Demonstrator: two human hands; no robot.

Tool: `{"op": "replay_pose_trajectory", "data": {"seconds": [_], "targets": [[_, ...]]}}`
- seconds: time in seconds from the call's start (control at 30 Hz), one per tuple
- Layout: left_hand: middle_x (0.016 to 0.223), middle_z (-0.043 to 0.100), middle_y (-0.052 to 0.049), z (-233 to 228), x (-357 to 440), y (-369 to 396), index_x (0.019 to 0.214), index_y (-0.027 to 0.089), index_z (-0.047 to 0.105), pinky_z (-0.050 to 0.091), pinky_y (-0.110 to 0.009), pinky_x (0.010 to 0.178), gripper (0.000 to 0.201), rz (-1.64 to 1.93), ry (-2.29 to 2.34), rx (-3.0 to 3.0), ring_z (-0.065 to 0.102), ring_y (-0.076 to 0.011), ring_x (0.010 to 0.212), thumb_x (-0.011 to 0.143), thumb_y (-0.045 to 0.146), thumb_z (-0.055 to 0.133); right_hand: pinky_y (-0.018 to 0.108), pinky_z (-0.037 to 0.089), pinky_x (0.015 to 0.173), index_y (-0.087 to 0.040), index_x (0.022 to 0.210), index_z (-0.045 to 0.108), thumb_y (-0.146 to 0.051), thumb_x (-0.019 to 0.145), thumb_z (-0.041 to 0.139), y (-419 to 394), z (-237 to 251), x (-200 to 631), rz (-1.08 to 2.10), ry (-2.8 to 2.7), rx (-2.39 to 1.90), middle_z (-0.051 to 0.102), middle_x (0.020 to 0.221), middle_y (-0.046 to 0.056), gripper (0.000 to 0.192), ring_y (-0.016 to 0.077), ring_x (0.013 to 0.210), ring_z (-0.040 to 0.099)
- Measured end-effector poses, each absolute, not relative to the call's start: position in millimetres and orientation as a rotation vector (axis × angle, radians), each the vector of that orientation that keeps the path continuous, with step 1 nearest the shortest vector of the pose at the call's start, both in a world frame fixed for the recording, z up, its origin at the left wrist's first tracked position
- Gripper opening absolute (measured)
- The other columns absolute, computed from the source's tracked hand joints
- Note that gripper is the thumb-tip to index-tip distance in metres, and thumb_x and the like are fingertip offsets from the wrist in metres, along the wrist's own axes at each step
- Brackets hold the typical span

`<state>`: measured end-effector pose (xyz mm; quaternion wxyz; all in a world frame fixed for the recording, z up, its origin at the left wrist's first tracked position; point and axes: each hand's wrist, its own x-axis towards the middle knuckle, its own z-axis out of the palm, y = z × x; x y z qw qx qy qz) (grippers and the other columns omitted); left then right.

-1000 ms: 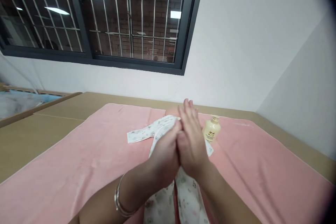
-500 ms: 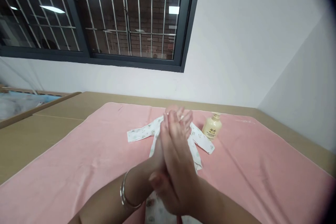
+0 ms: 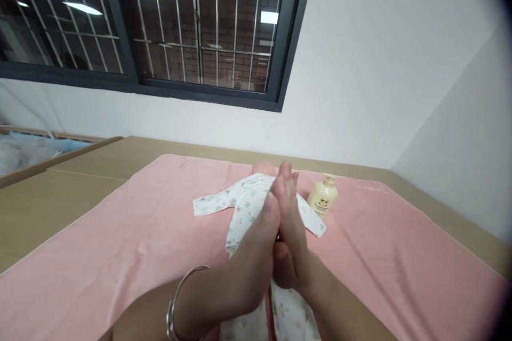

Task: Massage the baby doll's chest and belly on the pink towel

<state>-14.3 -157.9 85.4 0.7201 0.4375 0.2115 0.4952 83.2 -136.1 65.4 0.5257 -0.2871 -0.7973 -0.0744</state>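
Observation:
My left hand [image 3: 250, 264] and my right hand [image 3: 291, 234] are pressed palm to palm above a doll dressed in a white printed baby garment [image 3: 244, 208]. The doll lies on its back on a pink towel [image 3: 120, 245], and its head [image 3: 262, 168] shows just past my fingertips. Neither hand holds anything; fingers are straight and together. A silver bangle [image 3: 176, 303] circles my left wrist. A small cream lotion bottle [image 3: 322, 197] stands on the towel to the right of the doll, close to my right hand.
The towel covers a tan table [image 3: 60, 192] that runs to a white wall. A barred dark window [image 3: 160, 26] sits above. At far left a wooden cot rail [image 3: 48, 162] with blue bedding shows. A grey wall closes the right side.
My palms have slid against each other: the right hand moved forward and back, the left hand now lies more forward along it. Doll and bottle stay where they were.

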Motion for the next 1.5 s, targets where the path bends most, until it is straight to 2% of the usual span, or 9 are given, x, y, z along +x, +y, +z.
{"op": "replay_pose_trajectory", "data": {"seconds": [0.17, 0.27, 0.47, 0.63, 0.87, 0.97, 1.1, 1.27, 1.5], "targets": [[0.149, 0.043, -0.002, 101, -25, -145, 0.144, 0.028, 0.038, 0.014, -0.050, 0.120, 0.056, 1.342, 0.466, 1.128, 0.022, -0.0261, 0.145, 0.096, 0.055, 0.025, 0.065, 0.009, 0.114, -0.015, 0.152, -0.010, -0.057, 0.097, 0.016, -145, 56, 65, -0.039, -2.038, -0.539, -0.011, 0.160, 0.008, 0.075, 0.0385, 0.145, -0.001], [0.147, 0.045, -0.007, 111, -29, -133, 0.142, 0.025, 0.039, 0.020, -0.051, 0.118, 0.055, 1.478, 0.481, 1.155, 0.027, -0.0282, 0.143, 0.097, 0.052, 0.025, 0.061, 0.013, 0.116, -0.013, 0.153, -0.007, -0.056, 0.097, 0.022, -154, 60, 57, 0.101, -2.074, -0.587, -0.004, 0.160, 0.011, 0.076, 0.0359, 0.145, 0.002], [0.144, 0.048, -0.010, 109, -35, -79, 0.135, 0.020, 0.046, 0.026, -0.044, 0.117, 0.049, 1.700, 0.541, 1.076, 0.036, -0.0248, 0.139, 0.096, 0.046, 0.033, 0.053, 0.029, 0.114, -0.018, 0.151, 0.021, -0.044, 0.099, 0.038, -168, 76, 58, 0.416, -1.983, -0.724, 0.030, 0.154, 0.009, 0.061, 0.0294, 0.142, 0.027], [0.136, 0.056, -0.013, 73, -25, -16, 0.121, 0.015, 0.056, 0.031, -0.039, 0.114, 0.042, 1.635, 0.761, 1.000, 0.046, -0.0210, 0.132, 0.093, 0.042, 0.038, 0.045, 0.042, 0.107, -0.027, 0.140, 0.046, -0.038, 0.099, 0.041, -155, 79, 80, 0.619, -1.783, -0.862, 0.056, 0.137, 0.003, 0.043, 0.0242, 0.129, 0.048], [0.119, 0.066, -0.013, 5, -2, 26, 0.103, 0.016, 0.064, 0.041, -0.045, 0.104, 0.036, 1.334, 1.130, 1.457, 0.058, -0.0267, 0.116, 0.093, 0.039, 0.038, 0.043, 0.035, 0.110, -0.016, 0.137, 0.051, -0.029, 0.095, 0.040, -74, 60, 113, 0.208, -1.794, -1.380, 0.052, 0.140, 0.010, 0.045, 0.0245, 0.131, 0.045], [0.122, 0.064, -0.012, -17, -2, 33, 0.111, 0.016, 0.061, 0.038, -0.042, 0.106, 0.041, 1.374, 1.153, 1.712, 0.056, -0.0238, 0.119, 0.096, 0.041, 0.032, 0.041, 0.031, 0.111, -0.010, 0.134, 0.052, -0.019, 0.093, 0.038, -43, 35, 117, 0.171, -1.973, -1.531, 0.047, 0.143, 0.015, 0.045, 0.0252, 0.135, 0.039], [0.126, 0.062, -0.011, -42, -5, 41, 0.120, 0.018, 0.058, 0.033, -0.042, 0.111, 0.044, 1.417, 1.136, 1.992, 0.053, -0.0215, 0.122, 0.098, 0.041, 0.028, 0.041, 0.023, 0.115, -0.016, 0.138, 0.049, -0.016, 0.093, 0.034, -14, -1, 114, 0.216, -2.177, -1.492, 0.042, 0.148, 0.010, 0.047, 0.0220, 0.141, 0.030], [0.127, 0.061, -0.013, -56, -3, 45, 0.124, 0.016, 0.055, 0.036, -0.046, 0.109, 0.046, 1.433, 1.193, 2.115, 0.053, -0.0232, 0.121, 0.099, 0.041, 0.026, 0.044, 0.014, 0.116, -0.021, 0.143, 0.042, -0.032, 0.100, 0.028, 12, -28, 128, 0.185, -2.121, -1.506, 0.031, 0.154, 0.005, 0.047, 0.0228, 0.144, 0.020], [0.131, 0.058, -0.014, -59, -4, 45, 0.129, 0.015, 0.052, 0.036, -0.046, 0.109, 0.049, 1.416, 1.228, 2.159, 0.050, -0.0244, 0.125, 0.099, 0.042, 0.024, 0.043, 0.018, 0.114, -0.002, 0.145, 0.034, -0.035, 0.099, 0.027, 9, -31, 119, 0.085, -1.916, -1.921, 0.034, 0.150, 0.021, 0.057, 0.0284, 0.142, 0.024]]}}
